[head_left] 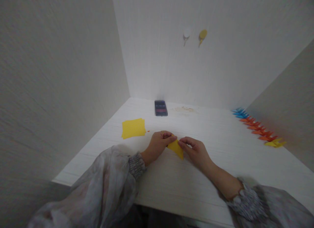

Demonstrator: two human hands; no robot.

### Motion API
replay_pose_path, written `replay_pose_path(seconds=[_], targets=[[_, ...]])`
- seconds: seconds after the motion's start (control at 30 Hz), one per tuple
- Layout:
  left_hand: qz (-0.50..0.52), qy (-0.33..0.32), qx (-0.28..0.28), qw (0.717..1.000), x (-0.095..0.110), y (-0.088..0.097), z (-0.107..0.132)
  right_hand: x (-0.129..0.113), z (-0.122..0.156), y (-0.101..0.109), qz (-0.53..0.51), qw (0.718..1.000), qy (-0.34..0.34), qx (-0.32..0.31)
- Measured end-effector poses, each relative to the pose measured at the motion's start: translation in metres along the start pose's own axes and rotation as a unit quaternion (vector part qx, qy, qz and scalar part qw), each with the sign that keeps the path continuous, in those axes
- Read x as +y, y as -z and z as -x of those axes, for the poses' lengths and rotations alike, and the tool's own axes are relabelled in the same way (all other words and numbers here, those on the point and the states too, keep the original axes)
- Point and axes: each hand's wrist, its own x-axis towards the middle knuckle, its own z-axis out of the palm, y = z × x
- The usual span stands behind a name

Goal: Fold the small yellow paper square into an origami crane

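Pale walls (196, 70) around a white table (208, 188), clock directions taken from the folded yellow paper (176, 148) at about mid-table. At ten o'clock, flat on the table, a stack of yellow sheets (133, 128), edges slightly uneven, with a tiny orange scrap (148, 131) just beside it. At nine o'clock, left hand (157, 143), pinching the upper edge of the folded yellow paper between thumb and fingers. At eleven, near the back wall, a blurred dark rectangular object (161, 108). Toward twelve, high on that wall, a white hook (186, 34), then a yellow hook (203, 34). At three, right hand (196, 151), thumb and fingertips drawn narrow at the paper's right edge; cannot tell whether gripping it. From two to three, well apart, a row of folded figures: blue ones (240, 114), orange ones (257, 129), one yellow figure (275, 143) nearest.
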Motion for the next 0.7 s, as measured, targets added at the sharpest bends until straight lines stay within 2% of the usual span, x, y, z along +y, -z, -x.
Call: replay_pose_path(seconds=[0.27,0.47,0.7], targets=[[0.0,-0.004,-0.054,0.999,0.002,0.0,0.0,0.002,0.001,0.0,-0.028,1.0,-0.002,-0.002],[-0.034,-0.001,-0.058,0.998,-0.001,0.002,-0.002,0.006,0.0,-0.001,-0.023,1.0,0.009,-0.01],[0.0,0.0,-0.049,0.999,-0.001,0.003,-0.002,0.012,-0.001,-0.002,-0.007,1.0,-0.01,0.015]])
